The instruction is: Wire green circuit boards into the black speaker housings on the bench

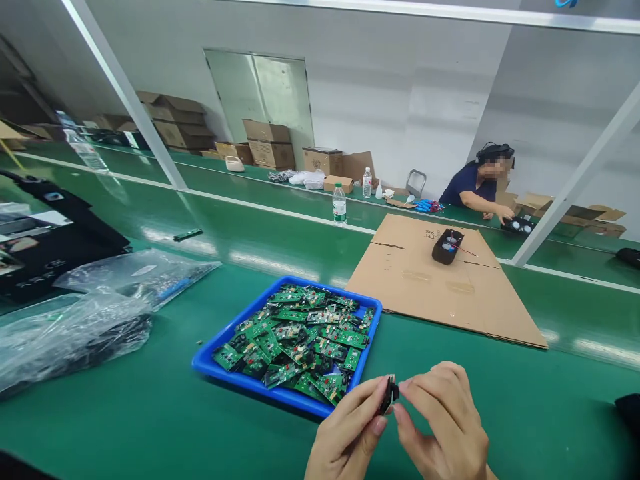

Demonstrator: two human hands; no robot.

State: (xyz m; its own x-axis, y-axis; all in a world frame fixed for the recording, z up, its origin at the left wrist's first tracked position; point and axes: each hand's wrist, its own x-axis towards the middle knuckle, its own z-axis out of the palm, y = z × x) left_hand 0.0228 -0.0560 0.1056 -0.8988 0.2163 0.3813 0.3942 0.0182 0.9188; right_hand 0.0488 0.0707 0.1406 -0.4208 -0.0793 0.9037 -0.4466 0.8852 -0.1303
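My left hand (pixel 347 430) pinches a small circuit board (pixel 389 399) between thumb and fingers, just off the near right corner of the blue tray (pixel 210 365). The board is seen nearly edge-on, with a black part on its right side. My right hand (pixel 445 420) is curled, its index fingertip against that black part and its thumb close below. Green circuit boards (pixel 295 340) lie in a loose heap inside the tray, several with black and red parts on them.
A flat cardboard sheet (pixel 425 300) carries a black housing (pixel 447 247) with wires. Plastic bags (pixel 110 320) lie left, near a lone board (pixel 188 235). A water bottle (pixel 339 203) stands behind the tray. Across the line, a person (pixel 475 183) handles a black unit (pixel 519 225).
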